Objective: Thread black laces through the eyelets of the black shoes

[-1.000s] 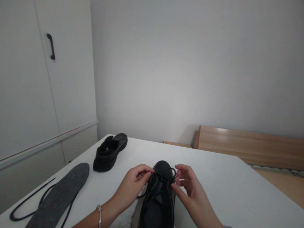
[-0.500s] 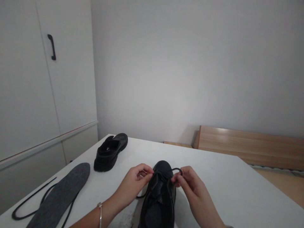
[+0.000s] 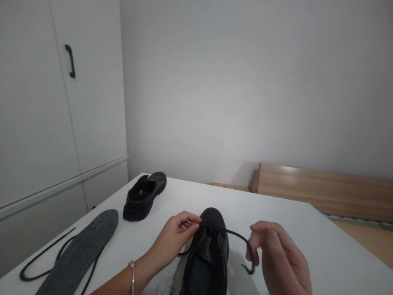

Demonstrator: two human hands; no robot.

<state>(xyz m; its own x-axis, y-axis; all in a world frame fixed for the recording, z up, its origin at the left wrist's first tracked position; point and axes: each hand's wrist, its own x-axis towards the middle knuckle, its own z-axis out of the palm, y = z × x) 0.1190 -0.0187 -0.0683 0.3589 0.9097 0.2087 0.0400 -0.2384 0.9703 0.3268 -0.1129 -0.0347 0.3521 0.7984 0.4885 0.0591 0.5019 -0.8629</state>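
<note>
A black shoe (image 3: 206, 262) stands on the white table (image 3: 294, 241) close in front of me, toe pointing away. My left hand (image 3: 174, 239) pinches the shoe's left eyelet edge near the toe, fingers closed. My right hand (image 3: 281, 258) is off to the right of the shoe, fingers closed on a black shoelace (image 3: 238, 239). The lace runs taut from the eyelets to that hand and its free end curls down below the fingers.
A second black shoe (image 3: 143, 196) lies at the table's far left. A grey insole (image 3: 81, 250) and a loose black lace (image 3: 39, 258) lie at the left near the edge. White cupboard doors (image 3: 61, 102) stand to the left, a wooden bed frame (image 3: 325, 190) behind right.
My right hand has drawn the lace out to the right, away from the shoe, lengthening the stretch between eyelets and fingers. My left hand has stayed on the eyelet edge.
</note>
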